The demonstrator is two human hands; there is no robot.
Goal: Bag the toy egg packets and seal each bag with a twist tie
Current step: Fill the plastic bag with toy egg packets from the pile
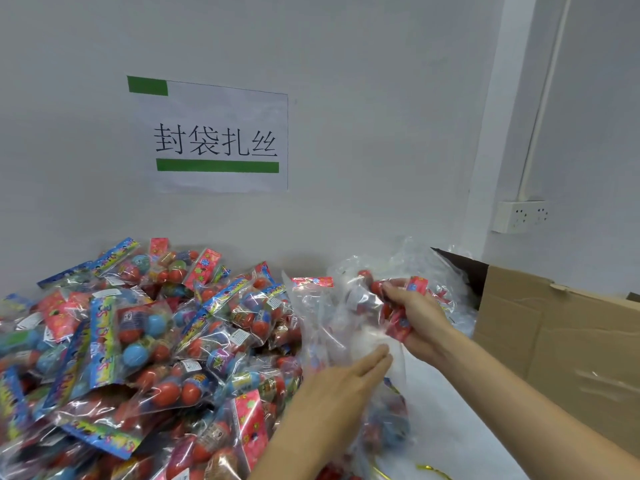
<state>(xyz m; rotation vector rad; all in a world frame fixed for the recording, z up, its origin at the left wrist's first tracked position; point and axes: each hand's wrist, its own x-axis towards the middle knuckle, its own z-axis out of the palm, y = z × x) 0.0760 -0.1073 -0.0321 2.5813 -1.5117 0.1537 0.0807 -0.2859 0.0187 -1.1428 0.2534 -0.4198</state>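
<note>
Beside the heaped worktop, her right hand grips a crinkly packet while the flat left hand steadies the limp, slippery bag, best held at its mouth.

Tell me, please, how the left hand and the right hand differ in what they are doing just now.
The left hand lies with fingers straight against the clear bag; the right hand curls round a red packet. The left sits lower and nearer, the right higher, beside the cardboard box. Both are bare and touch the same bag.
</note>
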